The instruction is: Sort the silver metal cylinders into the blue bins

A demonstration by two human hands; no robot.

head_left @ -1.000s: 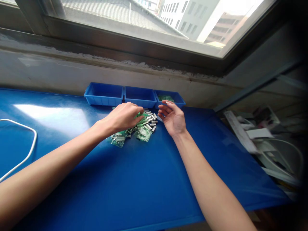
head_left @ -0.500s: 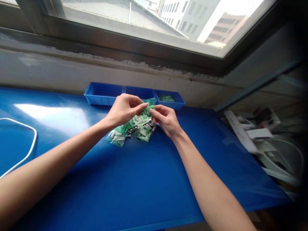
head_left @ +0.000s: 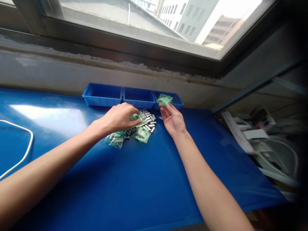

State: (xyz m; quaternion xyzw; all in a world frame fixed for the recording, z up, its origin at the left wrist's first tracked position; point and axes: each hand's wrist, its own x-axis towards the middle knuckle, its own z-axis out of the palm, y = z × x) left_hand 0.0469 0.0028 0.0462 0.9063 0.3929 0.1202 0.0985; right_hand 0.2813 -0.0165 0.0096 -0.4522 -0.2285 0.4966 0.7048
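Green plastic bags with small parts lie in a pile on the blue table, beside several loose silver and black parts. Over the left part of this pile is my left hand, its thumb and fingers apart. My right hand is palm up with fingers spread, just in front of the right blue bin. A green bag is at that bin's opening, just beyond my right fingertips; whether they touch it is hard to tell.
A left blue bin and a middle blue bin stand by the wall. A white cable curves on the table at the left. White items sit beyond the right edge.
My right hand has moved right and opened near the right bin, where a green bag now shows higher up. My left hand has lowered onto the pile. Loose parts are now uncovered.
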